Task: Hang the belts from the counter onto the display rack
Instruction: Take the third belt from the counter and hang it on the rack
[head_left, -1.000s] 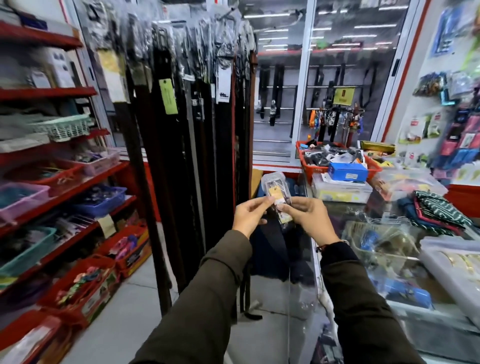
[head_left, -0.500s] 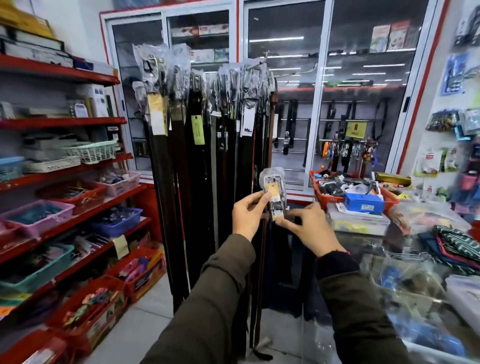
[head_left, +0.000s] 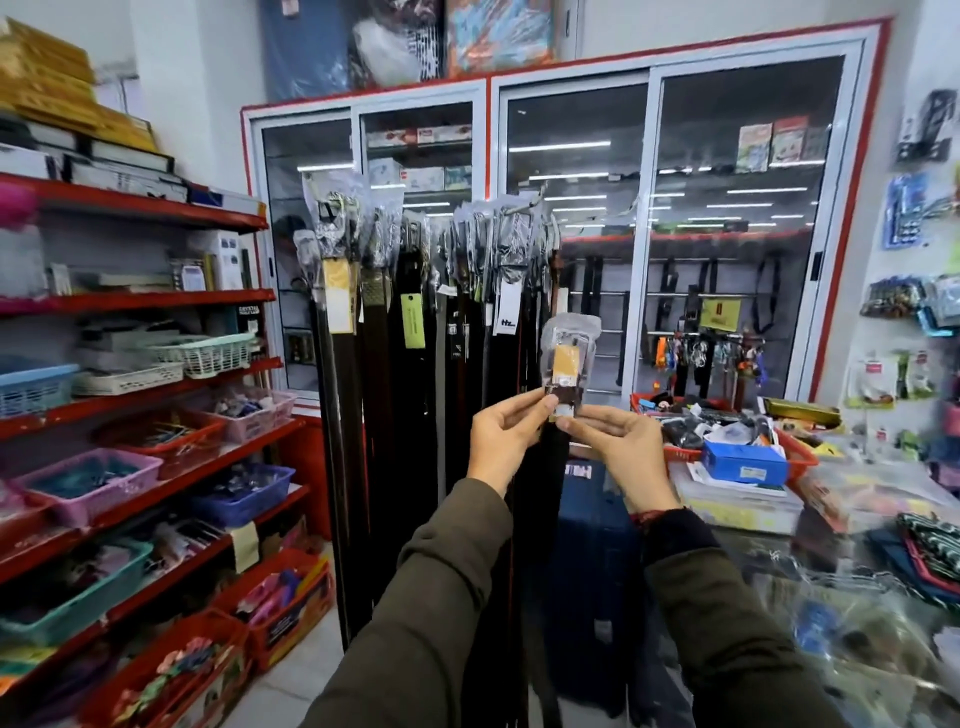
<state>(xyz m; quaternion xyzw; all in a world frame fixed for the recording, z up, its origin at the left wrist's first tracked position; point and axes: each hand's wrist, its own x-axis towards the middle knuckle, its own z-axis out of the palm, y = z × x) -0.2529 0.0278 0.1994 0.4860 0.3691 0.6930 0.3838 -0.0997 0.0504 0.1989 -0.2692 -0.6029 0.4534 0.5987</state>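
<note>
I hold a dark belt (head_left: 567, 358) upright in front of me; its buckle end is wrapped in clear plastic with an orange tag. My left hand (head_left: 504, 436) pinches it from the left and my right hand (head_left: 618, 447) from the right, just under the wrapped buckle. The strap hangs straight down between my sleeves. Just behind and left stands the display rack (head_left: 530, 205), hung with several dark belts (head_left: 415, 364) whose buckles are in plastic sleeves. The held buckle sits below the rack's top hooks. The glass counter (head_left: 857, 597) is at the right.
Red shelves (head_left: 156, 301) with plastic baskets line the left wall. A glass-door cabinet (head_left: 649, 234) stands behind. A red basket (head_left: 795, 457) with a blue box (head_left: 743, 462) and packaged goods sit on the counter. A blue suitcase (head_left: 587, 571) stands on the floor behind the belt.
Both hands have lifted the belt higher, up toward the rack's hanging belts. My view has tilted up, so the rack's top and the cabinet above now show.
</note>
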